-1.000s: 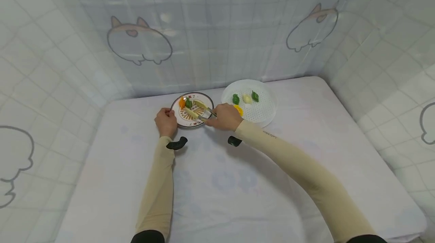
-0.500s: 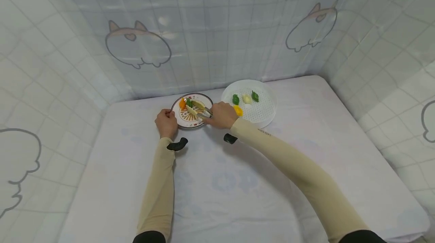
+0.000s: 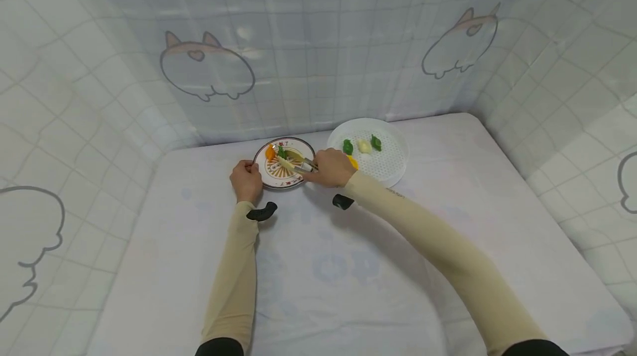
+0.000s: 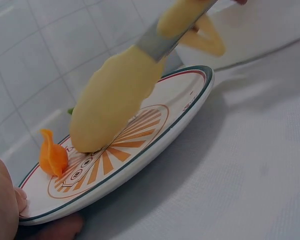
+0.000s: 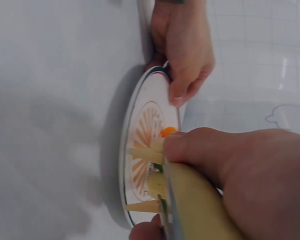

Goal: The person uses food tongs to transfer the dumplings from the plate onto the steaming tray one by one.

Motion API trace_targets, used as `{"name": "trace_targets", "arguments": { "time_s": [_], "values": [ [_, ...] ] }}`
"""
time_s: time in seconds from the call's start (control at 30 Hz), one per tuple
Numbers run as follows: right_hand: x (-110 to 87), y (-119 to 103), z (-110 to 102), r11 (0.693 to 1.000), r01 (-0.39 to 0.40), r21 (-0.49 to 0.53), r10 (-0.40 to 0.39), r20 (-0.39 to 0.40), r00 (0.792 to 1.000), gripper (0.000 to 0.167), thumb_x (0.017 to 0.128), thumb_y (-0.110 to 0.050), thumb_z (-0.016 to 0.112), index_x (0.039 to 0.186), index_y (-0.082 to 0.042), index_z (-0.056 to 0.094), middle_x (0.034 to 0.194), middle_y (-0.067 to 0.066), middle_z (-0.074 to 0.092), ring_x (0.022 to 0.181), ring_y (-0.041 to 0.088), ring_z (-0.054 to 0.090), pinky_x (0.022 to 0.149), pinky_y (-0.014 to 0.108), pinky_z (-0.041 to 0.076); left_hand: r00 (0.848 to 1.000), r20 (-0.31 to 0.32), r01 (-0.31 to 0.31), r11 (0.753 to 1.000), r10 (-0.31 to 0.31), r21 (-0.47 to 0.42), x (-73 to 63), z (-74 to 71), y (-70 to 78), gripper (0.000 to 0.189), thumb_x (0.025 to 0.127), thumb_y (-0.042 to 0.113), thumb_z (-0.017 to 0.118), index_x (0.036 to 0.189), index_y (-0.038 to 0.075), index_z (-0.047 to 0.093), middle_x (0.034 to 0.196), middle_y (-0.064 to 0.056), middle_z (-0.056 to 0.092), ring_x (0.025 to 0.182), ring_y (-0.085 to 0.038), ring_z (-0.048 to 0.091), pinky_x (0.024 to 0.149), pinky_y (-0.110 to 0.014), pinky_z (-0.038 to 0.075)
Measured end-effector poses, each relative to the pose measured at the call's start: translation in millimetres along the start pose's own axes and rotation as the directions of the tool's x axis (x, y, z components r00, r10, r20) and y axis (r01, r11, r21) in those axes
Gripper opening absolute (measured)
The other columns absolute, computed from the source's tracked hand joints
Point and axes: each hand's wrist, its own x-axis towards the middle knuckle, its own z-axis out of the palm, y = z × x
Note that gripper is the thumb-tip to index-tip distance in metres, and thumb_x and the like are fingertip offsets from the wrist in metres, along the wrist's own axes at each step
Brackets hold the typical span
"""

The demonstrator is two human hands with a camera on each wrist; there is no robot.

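Observation:
My left hand (image 3: 245, 182) pinches the left rim of a round plate (image 3: 266, 179) with a dark border and an orange sunburst print; the thumb lies on top, fingers underneath. Tongs with cream-coloured heads (image 4: 115, 95) are gripped in my right hand (image 3: 332, 168), reaching over the plate from the right. Between or just behind the tong tips is a small green piece (image 3: 282, 152), mostly hidden by a head in the left wrist view; whether it is pinched I cannot tell. An orange dumpling-shaped piece (image 4: 53, 154) sits on the plate near my left hand.
To the right stands a round white perforated tray (image 3: 393, 165). On it lie a green piece (image 3: 348, 146), a second green piece (image 3: 376, 142), a pale yellow piece (image 3: 365, 146) and a yellow piece (image 3: 353, 161) partly behind my right hand. A tiled-pattern curtain (image 3: 318, 57) hangs behind the table.
The tong heads have come slightly closer together near the green piece. My left hand stays on the plate's rim, and the head view shifts a little.

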Motion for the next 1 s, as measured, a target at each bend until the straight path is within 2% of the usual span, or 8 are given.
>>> {"name": "trace_targets", "arguments": {
  "time_s": [0.13,0.23,0.4,0.53,0.67,0.8,1.0],
  "values": [
    [-9.0,6,-11,0.999,0.032,0.034,-0.033,0.021,0.999,0.042,0.097,-0.046,0.075,0.074,-0.011,0.071,0.056,-0.006,0.040,0.055,0.012,0.040,0.052,0.028,0.031,1.000,-0.005,-0.022,1.000,0.021,-0.006,0.4,1.8,0.4,0.030,0.112,0.017,0.052,0.131,-0.003,0.064,0.113,-0.021,0.068,0.096,-0.029,0.062,0.076,-0.032,0.047],
    [-16.0,11,-20,0.998,0.042,0.041,-0.044,0.053,0.998,0.038,0.097,-0.046,0.075,0.082,-0.012,0.076,0.053,-0.007,0.038,0.054,0.011,0.039,0.053,0.028,0.032,0.999,-0.008,-0.041,0.999,0.041,-0.008,1.2,3.2,0.3,0.030,0.112,0.016,0.052,0.130,-0.004,0.065,0.110,-0.021,0.069,0.092,-0.029,0.063,0.074,-0.030,0.047],
    [-27.1,22,-40,0.999,0.046,0.011,-0.047,0.082,0.996,0.038,0.096,-0.048,0.076,0.094,-0.010,0.080,0.058,-0.008,0.045,0.060,0.012,0.045,0.058,0.028,0.037,0.999,-0.008,-0.047,0.999,0.047,-0.011,2.7,5.5,0.5,0.030,0.112,0.016,0.053,0.130,-0.004,0.065,0.109,-0.020,0.069,0.091,-0.028,0.063,0.073,-0.028,0.046],
    [-36.4,29,-58,0.998,0.055,-0.009,-0.054,0.073,0.996,0.036,0.096,-0.046,0.076,0.090,-0.010,0.079,0.057,-0.008,0.043,0.058,0.011,0.042,0.058,0.029,0.035,0.999,-0.004,-0.051,0.999,0.051,-0.015,4.1,4.4,1.2,0.030,0.112,0.016,0.052,0.131,-0.004,0.065,0.111,-0.021,0.069,0.092,-0.029,0.065,0.072,-0.028,0.047],
    [-46.8,38,-75,0.997,0.072,-0.030,-0.070,0.059,0.996,0.038,0.097,-0.046,0.075,0.085,-0.009,0.077,0.056,-0.008,0.035,0.058,0.012,0.036,0.058,0.029,0.030,0.999,-0.014,-0.047,0.999,0.047,-0.009,3.5,3.2,0.8,0.030,0.112,0.016,0.052,0.131,-0.003,0.065,0.113,-0.021,0.069,0.094,-0.029,0.064,0.073,-0.029,0.047],
    [-62.5,51,-92,0.996,0.070,-0.049,-0.067,0.049,0.997,0.039,0.096,-0.048,0.076,0.094,-0.009,0.080,0.058,-0.008,0.035,0.062,0.013,0.036,0.061,0.030,0.029,0.999,-0.024,-0.037,0.999,0.037,-0.001,2.5,4.3,-1.3,0.029,0.111,0.016,0.053,0.130,-0.003,0.066,0.112,-0.021,0.070,0.094,-0.028,0.063,0.073,-0.029,0.048],
    [-91.7,79,-111,0.998,0.037,-0.049,-0.036,0.016,0.999,0.042,0.097,-0.045,0.075,0.105,-0.005,0.082,0.056,-0.006,0.034,0.055,0.013,0.035,0.057,0.030,0.029,0.998,-0.009,-0.059,0.998,0.059,-0.014,3.3,6.0,-3.6,0.031,0.112,0.016,0.052,0.131,-0.004,0.065,0.112,-0.022,0.070,0.095,-0.031,0.065,0.076,-0.033,0.049]
  ]
}}
